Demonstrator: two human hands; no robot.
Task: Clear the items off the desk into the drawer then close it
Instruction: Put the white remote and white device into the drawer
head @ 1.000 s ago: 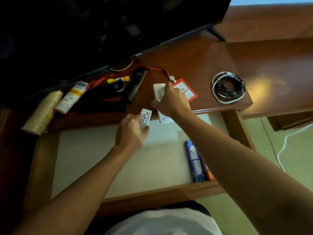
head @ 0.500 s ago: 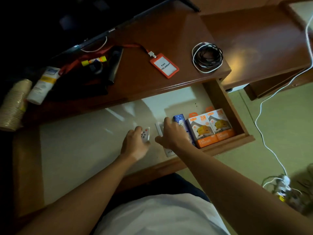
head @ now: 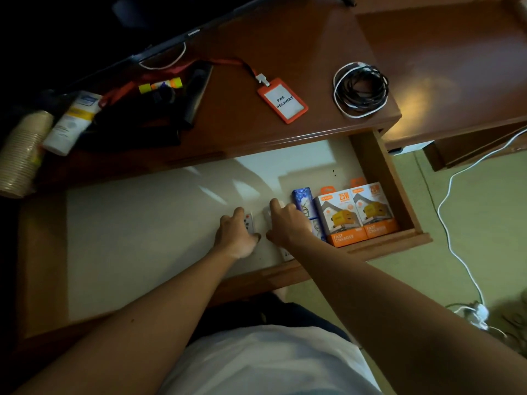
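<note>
The drawer stands pulled out under the brown desk. Both my hands are down on its pale floor. My left hand is shut on a small white remote with red buttons. My right hand lies over a white card-like item, mostly hidden beneath it. To the right in the drawer stand a blue box and two orange charger boxes. On the desk lie an orange badge holder with a red lanyard, a coil of cables, a white tube, a highlighter and a black remote.
A stack of paper cups lies at the desk's left end. A TV screen fills the back left. A white cable runs over the green floor to a plug strip at the right.
Both hands came off the desk and down into the drawer with the small remote and the white item. Over the last half second they have hardly moved.
</note>
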